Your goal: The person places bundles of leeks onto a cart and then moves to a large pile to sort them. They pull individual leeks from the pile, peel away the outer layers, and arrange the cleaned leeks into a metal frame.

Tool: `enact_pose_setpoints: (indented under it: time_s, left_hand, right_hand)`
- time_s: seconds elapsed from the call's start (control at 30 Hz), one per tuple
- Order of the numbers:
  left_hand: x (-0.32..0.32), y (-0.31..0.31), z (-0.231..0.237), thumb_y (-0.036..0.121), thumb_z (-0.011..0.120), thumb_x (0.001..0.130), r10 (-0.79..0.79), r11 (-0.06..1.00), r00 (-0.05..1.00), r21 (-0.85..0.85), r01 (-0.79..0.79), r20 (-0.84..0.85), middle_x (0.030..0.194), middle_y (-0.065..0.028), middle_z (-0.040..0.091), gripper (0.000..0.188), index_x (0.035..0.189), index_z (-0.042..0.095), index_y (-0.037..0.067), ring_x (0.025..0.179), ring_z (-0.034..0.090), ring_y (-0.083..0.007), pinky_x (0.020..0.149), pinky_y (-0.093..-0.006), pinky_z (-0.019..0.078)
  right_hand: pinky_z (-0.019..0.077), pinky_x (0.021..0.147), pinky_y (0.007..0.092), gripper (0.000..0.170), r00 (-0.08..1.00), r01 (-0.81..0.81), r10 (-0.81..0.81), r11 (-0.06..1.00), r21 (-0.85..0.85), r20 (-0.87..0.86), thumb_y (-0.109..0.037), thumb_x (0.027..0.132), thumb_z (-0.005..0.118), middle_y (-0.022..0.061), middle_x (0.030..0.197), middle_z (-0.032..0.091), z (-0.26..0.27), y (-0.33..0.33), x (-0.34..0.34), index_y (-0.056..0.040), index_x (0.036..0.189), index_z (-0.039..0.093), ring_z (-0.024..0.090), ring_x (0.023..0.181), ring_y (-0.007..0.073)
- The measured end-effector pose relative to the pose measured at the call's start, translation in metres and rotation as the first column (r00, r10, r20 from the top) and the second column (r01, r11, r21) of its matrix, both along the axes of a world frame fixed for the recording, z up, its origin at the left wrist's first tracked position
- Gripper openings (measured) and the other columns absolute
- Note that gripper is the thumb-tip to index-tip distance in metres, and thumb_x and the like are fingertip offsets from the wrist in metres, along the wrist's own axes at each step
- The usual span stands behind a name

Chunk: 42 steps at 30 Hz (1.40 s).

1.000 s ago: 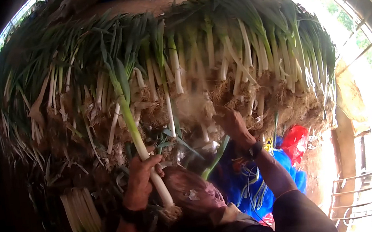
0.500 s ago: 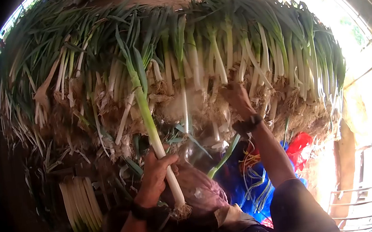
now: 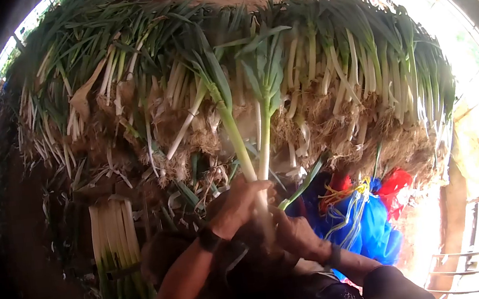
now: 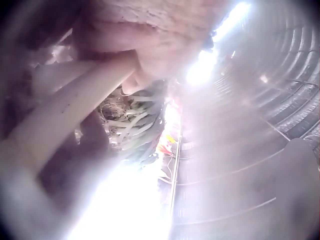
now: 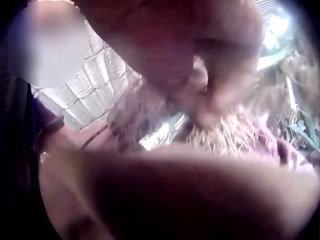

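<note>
My left hand [image 3: 237, 204] grips two leeks, thumb across their white shafts. One leek [image 3: 234, 132] leans in from the upper left; the other leek [image 3: 265, 135] stands beside it, green leaves fanned at the top. In the left wrist view, a pale shaft [image 4: 75, 102] runs out from under the left hand's fingers. Just below, my right hand [image 3: 299, 234] is at the lower ends of the shafts, its fingers curled in. Stringy roots [image 5: 225, 135] show close to the right hand's fingertips in the right wrist view. The lower ends are blurred.
A long heap of leeks [image 3: 387, 73] lies across the front, roots facing me. Trimmed leeks [image 3: 112, 229] are bundled at the lower left. Blue plastic [image 3: 372, 223] with ties and a red bag [image 3: 396, 190] lie to the right, near a wire frame [image 3: 471, 268].
My right hand reached into the heap, drew out a second leek and brought it back to the one in my left hand. Both hands now meet at the shafts.
</note>
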<state>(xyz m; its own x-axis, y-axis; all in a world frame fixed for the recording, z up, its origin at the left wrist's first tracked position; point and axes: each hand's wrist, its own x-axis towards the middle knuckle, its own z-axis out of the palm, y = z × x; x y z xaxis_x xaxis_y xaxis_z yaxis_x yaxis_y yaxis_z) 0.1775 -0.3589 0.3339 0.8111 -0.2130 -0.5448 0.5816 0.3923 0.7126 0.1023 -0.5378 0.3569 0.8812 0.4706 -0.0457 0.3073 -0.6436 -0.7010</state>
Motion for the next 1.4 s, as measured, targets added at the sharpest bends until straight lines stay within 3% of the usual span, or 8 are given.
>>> enact_pose_setpoints:
  time_s: [0.1, 0.27, 0.57, 0.73, 0.8, 0.83, 0.93, 1.4]
  left_hand:
    - [-0.007, 0.021, 0.021, 0.010, 0.068, 0.084, 0.027, 0.998, 0.978, -0.058, -0.015, 0.209, 0.076, -0.0112, 0.066, 0.021, 0.097, 0.063, -0.005, 0.065, 0.066, -0.0202, 0.053, -0.0330, 0.0565]
    - [-0.059, 0.055, 0.080, 0.008, 0.064, 0.086, 0.029, 0.987, 0.978, 0.148, -0.061, 0.205, 0.075, -0.0104, 0.065, 0.018, 0.098, 0.062, -0.005, 0.062, 0.065, -0.0193, 0.054, -0.0314, 0.0547]
    - [-0.230, 0.091, 0.138, 0.009, 0.060, 0.091, 0.034, 0.959, 0.979, 0.271, -0.088, 0.199, 0.089, -0.0133, 0.069, 0.027, 0.113, 0.055, -0.005, 0.068, 0.069, -0.0210, 0.063, -0.0329, 0.0573]
    - [-0.311, 0.168, 0.087, 0.022, 0.060, 0.098, -0.223, 0.860, 0.934, 0.508, 0.053, 0.280, 0.132, -0.0129, 0.056, 0.047, 0.140, 0.046, 0.005, 0.114, 0.058, -0.0234, 0.093, -0.0344, 0.0509]
    - [-0.305, 0.151, 0.137, 0.027, 0.058, 0.100, 0.408, 0.867, 0.663, -0.493, -0.067, 0.628, 0.149, -0.0135, 0.041, 0.056, 0.146, 0.039, 0.003, 0.132, 0.043, -0.0251, 0.107, -0.0372, 0.0414]
    - [-0.298, 0.160, 0.144, 0.027, 0.058, 0.100, 0.421, 0.866, 0.657, -0.492, -0.086, 0.626, 0.149, -0.0135, 0.041, 0.056, 0.146, 0.039, 0.003, 0.132, 0.043, -0.0251, 0.107, -0.0372, 0.0414]
    - [-0.277, 0.194, 0.161, 0.019, 0.061, 0.098, -0.092, 0.520, 0.767, 0.687, -0.507, 0.635, 0.143, -0.0144, 0.048, 0.056, 0.147, 0.040, 0.003, 0.114, 0.059, -0.0203, 0.099, -0.0342, 0.0500]
    - [-0.189, 0.151, 0.142, 0.003, 0.063, 0.087, -0.212, 0.863, 0.805, 0.493, -0.112, 0.554, 0.113, -0.0151, 0.068, 0.057, 0.142, 0.048, 0.000, 0.081, 0.070, -0.0176, 0.076, -0.0299, 0.0580]
  right_hand:
    - [0.0569, 0.074, 0.0385, 0.056, 0.954, -0.288, 0.298, 0.938, 0.195, -0.025, -0.018, 0.076, 0.081, 0.0125, 0.105, 0.070, 0.020, -0.028, 0.033, -0.0071, 0.127, 0.060, 0.070, 0.085, 0.0333]
    - [0.0536, 0.082, 0.0428, 0.064, 0.912, 0.060, -0.061, 0.998, 0.015, 0.405, -0.015, 0.077, 0.074, 0.0150, 0.129, 0.057, 0.053, 0.000, 0.064, -0.0111, 0.136, 0.051, 0.064, 0.102, 0.0371]
    - [0.0387, 0.111, 0.0542, 0.047, 0.228, -0.745, 0.471, 0.648, -0.158, 0.852, -0.014, 0.081, 0.064, 0.0097, 0.134, 0.058, 0.068, 0.148, 0.024, -0.0164, 0.128, 0.061, 0.054, 0.128, 0.0319]
    - [0.0452, 0.107, 0.0484, 0.045, 0.209, -0.907, 0.545, 0.419, -0.047, 0.812, -0.011, 0.079, 0.061, 0.0184, 0.121, 0.059, 0.069, 0.193, -0.011, -0.0052, 0.125, 0.061, 0.056, 0.122, 0.0327]
    - [0.0481, 0.104, 0.0456, 0.041, 0.406, -0.901, 0.652, 0.400, 0.165, 0.640, -0.007, 0.080, 0.061, 0.0212, 0.119, 0.061, 0.071, 0.216, -0.009, -0.0022, 0.121, 0.062, 0.060, 0.116, 0.0346]
    - [0.0534, 0.096, 0.0424, 0.034, 0.441, -0.894, 0.605, 0.356, 0.271, 0.663, -0.005, 0.084, 0.059, 0.0230, 0.120, 0.062, 0.076, 0.227, 0.000, -0.0005, 0.118, 0.063, 0.064, 0.107, 0.0355]
    - [0.0603, 0.078, 0.0293, 0.037, 0.534, -0.846, 0.710, 0.442, 0.300, 0.459, -0.024, 0.095, 0.057, 0.0182, 0.116, 0.066, 0.119, 0.233, 0.031, 0.0018, 0.122, 0.060, 0.069, 0.092, 0.0188]
    - [0.0550, 0.088, 0.0341, 0.054, 0.482, -0.594, 0.875, 0.293, 0.749, 0.040, -0.002, 0.082, 0.070, 0.0169, 0.110, 0.071, 0.211, 0.133, 0.047, 0.0027, 0.133, 0.055, 0.068, 0.103, 0.0236]
